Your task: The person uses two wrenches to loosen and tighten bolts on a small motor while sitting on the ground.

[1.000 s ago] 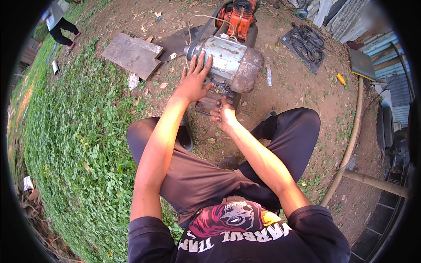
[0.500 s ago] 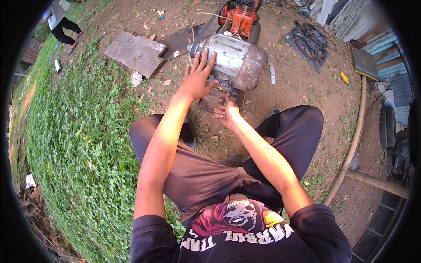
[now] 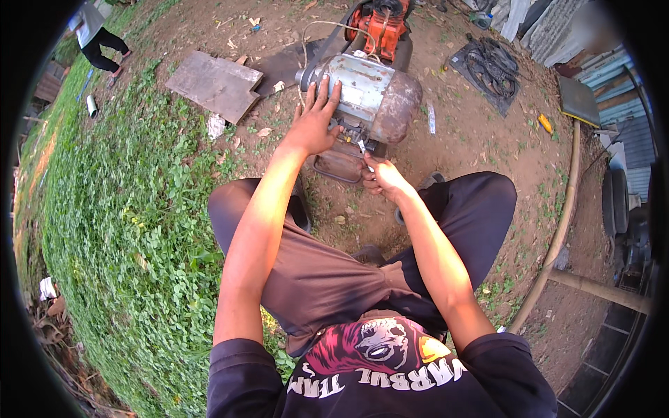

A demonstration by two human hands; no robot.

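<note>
A grey-blue electric motor [image 3: 362, 80] with a rusty end cover lies in front of me. My left hand [image 3: 312, 129] rests on its near left side, fingers spread flat over the casing and thumb by the exposed wiring block [image 3: 355, 132]. Just below that block, my right hand [image 3: 382, 177] is closed round a slim silver tool, seemingly a wrench [image 3: 362, 148]. The tool's tip points up at the block; whether it touches a nut there is too small to tell. An open metal cover or frame [image 3: 339, 167] hangs below the block.
Behind the motor stands a red compressor pump [image 3: 385, 31], with a black belt beside it. A wooden board [image 3: 212, 83] lies to the left, black cables [image 3: 491, 70] to the right. A bamboo pole [image 3: 568, 202] runs along the right. Another person [image 3: 101, 45] stands far left.
My right hand has drawn back down and right from the wiring block, and the silver tool now shows. My left hand stays on the motor.
</note>
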